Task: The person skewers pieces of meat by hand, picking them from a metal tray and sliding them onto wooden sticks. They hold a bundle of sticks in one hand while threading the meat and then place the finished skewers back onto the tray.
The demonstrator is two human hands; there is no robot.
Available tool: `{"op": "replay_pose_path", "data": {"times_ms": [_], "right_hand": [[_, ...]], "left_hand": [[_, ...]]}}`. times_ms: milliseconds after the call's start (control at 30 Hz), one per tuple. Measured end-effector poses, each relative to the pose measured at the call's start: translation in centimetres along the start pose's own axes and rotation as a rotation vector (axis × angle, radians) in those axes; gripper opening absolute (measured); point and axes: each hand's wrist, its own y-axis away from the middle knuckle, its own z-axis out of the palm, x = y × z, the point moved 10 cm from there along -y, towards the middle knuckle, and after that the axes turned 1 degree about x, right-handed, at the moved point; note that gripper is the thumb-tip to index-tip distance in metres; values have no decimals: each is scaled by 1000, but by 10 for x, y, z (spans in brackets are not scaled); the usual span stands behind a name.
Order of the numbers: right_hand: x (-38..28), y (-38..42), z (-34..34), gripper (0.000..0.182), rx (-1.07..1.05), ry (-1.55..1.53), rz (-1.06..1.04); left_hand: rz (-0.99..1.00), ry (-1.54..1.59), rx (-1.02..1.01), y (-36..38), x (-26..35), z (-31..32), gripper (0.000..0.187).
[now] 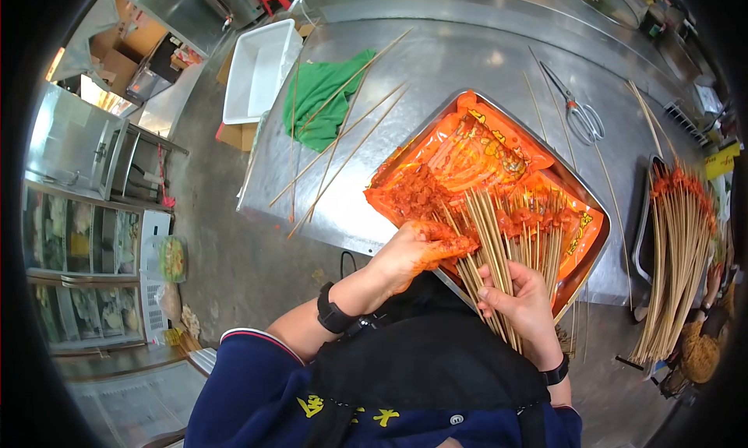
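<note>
My left hand (425,253), smeared with red marinade, has its fingers pressed together on a piece of red marinated meat (465,245) beside the skewer tips. Just to the right, my right hand (520,298) is closed around a bundle of bamboo skewers (491,238) that slants up over the tray. Loose red meat (417,195) lies in the orange plastic bag (483,148) lining the metal tray (590,201). Several meat-loaded skewers (541,226) rest side by side in the tray, right of the bundle. The exact grip of my left fingertips is partly hidden.
The tray stands on a steel table (456,54). Scissors (580,117) and loose skewers lie behind it. To the left are a green cloth (327,97) and a white bin (261,70). A large pile of loaded skewers (678,253) sits at the right edge.
</note>
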Motion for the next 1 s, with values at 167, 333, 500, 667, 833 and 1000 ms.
{"op": "replay_pose_path", "data": {"times_ms": [167,333,500,667,833,1000], "right_hand": [[-38,7,-7,22,75,374,-445],[-12,10,9,27,-97,-70,87],[-26,3,1,28,-110,-272,-99],[-13,-3,-15,28,-40,-196,-70],[-17,-4,-9,26,-31,-95,-54],[-14,-6,-6,28,-22,-95,-39]], "left_hand": [[39,-74,44,-7,2,2,18],[263,-255,28,-32,6,12,17],[193,-336,19,-39,12,9,16],[660,-1105,402,-15,68,-50,23],[733,-1585,299,-23,62,-32,30],[484,-1735,187,-36,54,-27,30]]}}
